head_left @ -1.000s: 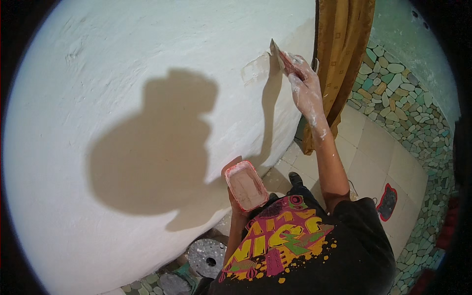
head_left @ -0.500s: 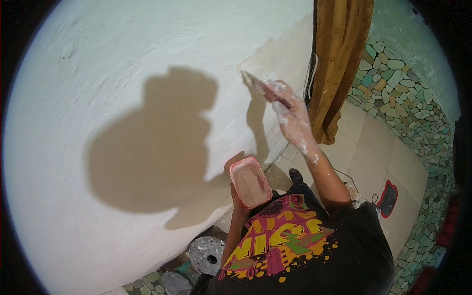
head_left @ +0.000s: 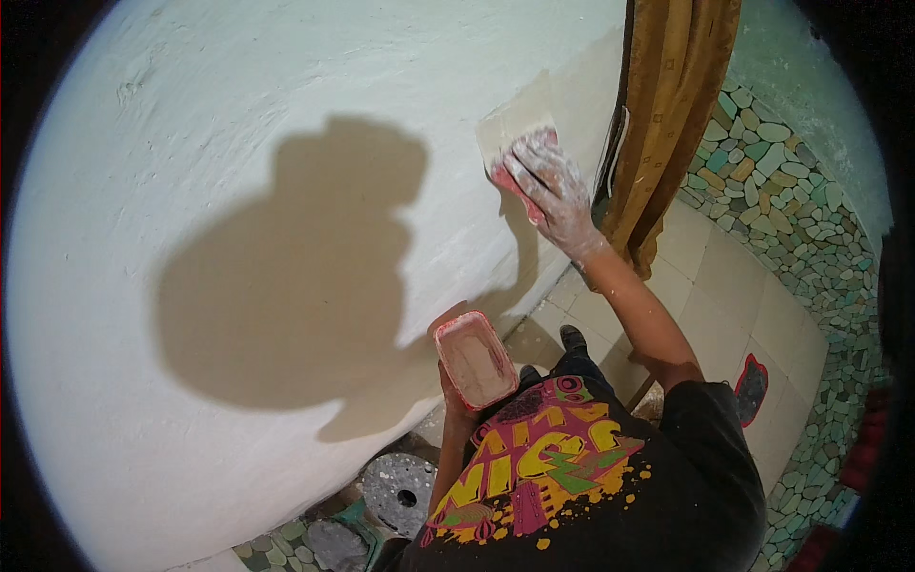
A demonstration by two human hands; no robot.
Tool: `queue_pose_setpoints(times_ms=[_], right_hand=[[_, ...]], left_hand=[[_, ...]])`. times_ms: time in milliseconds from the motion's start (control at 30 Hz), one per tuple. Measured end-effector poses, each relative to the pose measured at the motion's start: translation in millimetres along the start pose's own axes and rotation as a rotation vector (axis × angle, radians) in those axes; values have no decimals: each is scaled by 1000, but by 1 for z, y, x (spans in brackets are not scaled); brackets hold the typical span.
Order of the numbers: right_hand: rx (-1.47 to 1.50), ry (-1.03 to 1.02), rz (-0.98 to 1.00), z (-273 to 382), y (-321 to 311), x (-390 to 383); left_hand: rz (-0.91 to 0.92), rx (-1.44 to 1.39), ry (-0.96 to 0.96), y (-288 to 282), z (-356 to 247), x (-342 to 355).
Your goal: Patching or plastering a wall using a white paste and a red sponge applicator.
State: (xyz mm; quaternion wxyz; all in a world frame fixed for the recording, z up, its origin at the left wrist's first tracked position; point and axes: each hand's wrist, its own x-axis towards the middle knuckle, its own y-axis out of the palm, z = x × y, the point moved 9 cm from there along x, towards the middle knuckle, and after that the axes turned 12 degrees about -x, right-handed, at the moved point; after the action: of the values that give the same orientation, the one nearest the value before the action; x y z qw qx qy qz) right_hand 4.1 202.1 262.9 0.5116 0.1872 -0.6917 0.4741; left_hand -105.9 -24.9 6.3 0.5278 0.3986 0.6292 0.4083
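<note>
At the white plastered wall (head_left: 238, 76), the right hand (head_left: 555, 191) clasps a flat pinkish-red spreader (head_left: 515, 187), jutting lower-left beneath its fingers. Below, the left hand (head_left: 458, 404) grips a red-rimmed rectangular tub (head_left: 501, 347).

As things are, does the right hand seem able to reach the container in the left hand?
Probably yes: the left hand holds the container with its open top uncovered, and nothing visible blocks the right hand, though it grips a pink tool.
</note>
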Motion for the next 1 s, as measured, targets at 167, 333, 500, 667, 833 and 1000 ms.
queue_pose_setpoints(times_ms=[167,333,500,667,833,1000], right_hand=[[52,94,256,-9,33,-76],[418,558,206,-43,40,-100],[826,1000,-87,-75,7,-28],[759,979,-7,-71,-3,23],[826,1006,1,-21,-20,24],[758,781,43,32,-36,35]], left_hand=[[72,58,51,19,-4,12],[237,293,395,86,-15,22],[397,523,764,153,-17,2],[413,523,784,138,-24,-8],[88,-49,-38,-2,-12,-8],[118,-3,-56,2,-16,-16]])
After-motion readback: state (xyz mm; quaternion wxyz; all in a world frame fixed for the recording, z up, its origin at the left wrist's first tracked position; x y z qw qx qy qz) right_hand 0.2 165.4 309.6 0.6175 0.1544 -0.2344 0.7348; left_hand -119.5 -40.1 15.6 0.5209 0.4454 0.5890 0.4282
